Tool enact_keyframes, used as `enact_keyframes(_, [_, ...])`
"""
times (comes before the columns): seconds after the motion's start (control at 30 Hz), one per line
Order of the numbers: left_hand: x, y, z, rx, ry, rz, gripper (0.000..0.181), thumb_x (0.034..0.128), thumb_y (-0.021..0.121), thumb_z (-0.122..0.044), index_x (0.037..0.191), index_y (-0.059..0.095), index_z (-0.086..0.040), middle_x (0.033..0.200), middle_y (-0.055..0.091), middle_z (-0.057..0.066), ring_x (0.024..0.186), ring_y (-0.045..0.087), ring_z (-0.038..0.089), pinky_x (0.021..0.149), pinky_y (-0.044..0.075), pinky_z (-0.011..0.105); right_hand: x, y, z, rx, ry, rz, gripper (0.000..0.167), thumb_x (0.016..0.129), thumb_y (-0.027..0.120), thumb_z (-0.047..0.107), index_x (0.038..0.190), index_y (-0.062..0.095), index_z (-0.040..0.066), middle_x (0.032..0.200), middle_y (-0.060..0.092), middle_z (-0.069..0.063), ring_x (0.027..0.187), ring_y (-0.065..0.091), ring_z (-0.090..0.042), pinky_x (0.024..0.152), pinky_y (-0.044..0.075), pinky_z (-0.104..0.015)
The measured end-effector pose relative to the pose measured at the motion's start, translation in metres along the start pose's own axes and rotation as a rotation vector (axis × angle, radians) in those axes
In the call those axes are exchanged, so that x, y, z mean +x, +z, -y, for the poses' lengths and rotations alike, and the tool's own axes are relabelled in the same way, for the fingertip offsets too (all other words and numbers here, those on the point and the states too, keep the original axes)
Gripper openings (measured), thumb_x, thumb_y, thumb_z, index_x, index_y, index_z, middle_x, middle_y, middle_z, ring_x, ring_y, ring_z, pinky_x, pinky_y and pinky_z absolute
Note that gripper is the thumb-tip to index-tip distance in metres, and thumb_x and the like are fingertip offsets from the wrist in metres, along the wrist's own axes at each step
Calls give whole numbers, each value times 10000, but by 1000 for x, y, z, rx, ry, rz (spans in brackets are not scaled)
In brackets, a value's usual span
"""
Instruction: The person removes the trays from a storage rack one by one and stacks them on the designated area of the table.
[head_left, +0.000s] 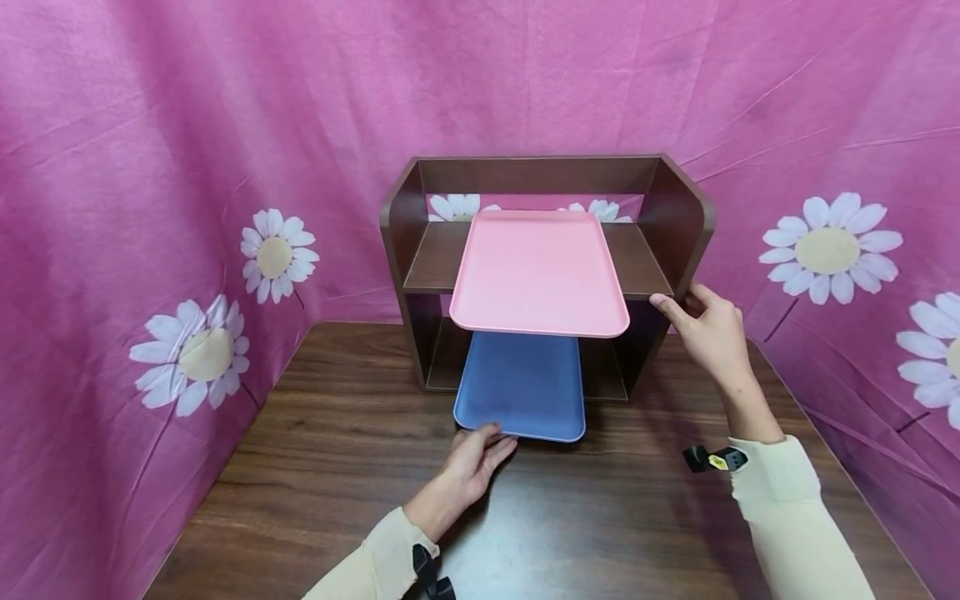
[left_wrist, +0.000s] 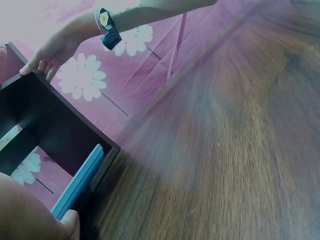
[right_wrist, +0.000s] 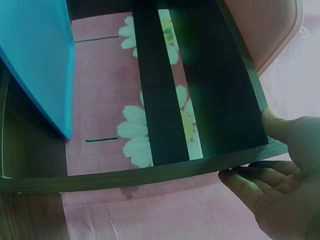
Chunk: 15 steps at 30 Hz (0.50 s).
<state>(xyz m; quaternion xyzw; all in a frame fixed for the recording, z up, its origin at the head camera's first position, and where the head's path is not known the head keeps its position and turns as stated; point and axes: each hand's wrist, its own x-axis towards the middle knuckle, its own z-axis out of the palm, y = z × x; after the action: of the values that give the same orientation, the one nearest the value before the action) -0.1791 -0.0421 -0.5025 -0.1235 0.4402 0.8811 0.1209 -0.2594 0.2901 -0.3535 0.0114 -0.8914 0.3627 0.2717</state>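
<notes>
A dark brown two-level shelf (head_left: 669, 212) stands at the back of the table. The pink tray (head_left: 538, 271) rests on its upper board, with the front end jutting out. Partly inside the lower compartment lies a blue tray (head_left: 519, 387), its near end sticking out toward me. My left hand (head_left: 468, 468) pinches this blue tray at its near left corner, thumb at the rim and fingers beneath. With my right hand (head_left: 712, 337) I grip the shelf's right side panel near the upper board, thumb in front and fingers round the outside. The blue tray's far end is shaded inside.
The wood-grain table (head_left: 315, 467) reaches from the shelf toward me. A pink cloth (head_left: 300, 108) printed with white daisies hangs behind and on both sides. Black straps with small devices (head_left: 715, 458) sit on both wrists.
</notes>
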Motion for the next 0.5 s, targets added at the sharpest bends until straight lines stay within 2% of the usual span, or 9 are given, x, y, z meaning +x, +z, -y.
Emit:
enact_keyframes(0.07, [0,2,-1,-35,20,-9,289,1026,474,59,1289,363,107,1195,504,211,1330,540,411,1238,387,583,1,-1,0,16,14,3,393,971,789,419,1048,733,39,666,722,118,558,526,147,543,368,-182])
enact_keyframes(0.13, [0,3,-1,-67,42,-19,355,1029,468,75,1350,326,131,1248,501,234,1378,495,416,1238,380,592,1,-1,1,36,27,6,390,968,794,412,1068,739,40,622,632,296,550,537,146,521,367,-179])
enact_keyframes(0.2, [0,4,-1,-93,64,-31,402,1028,465,95,1397,311,145,1292,507,230,1368,508,386,1231,392,588,1,-1,1,51,37,7,395,966,797,408,1088,743,36,614,562,397,546,539,148,506,367,-175])
enact_keyframes(0.3, [-1,6,0,-138,90,-56,436,1009,468,139,1419,319,148,1314,519,201,1254,596,306,1223,412,573,1,-1,0,51,44,4,390,964,800,407,1098,747,45,618,598,362,543,533,144,499,364,-177])
enact_keyframes(0.43, [-2,6,1,-166,108,-87,383,978,490,172,1345,387,137,1270,507,160,1115,628,199,1226,430,533,1,1,0,39,48,-2,379,961,802,413,1054,739,51,594,607,302,534,501,123,496,345,-202])
enact_keyframes(0.5, [-3,6,2,-166,115,-99,342,976,502,167,1296,392,114,1263,496,160,1106,632,185,1228,433,518,0,1,0,43,53,0,388,962,800,419,1058,740,48,586,564,358,531,507,129,496,344,-204])
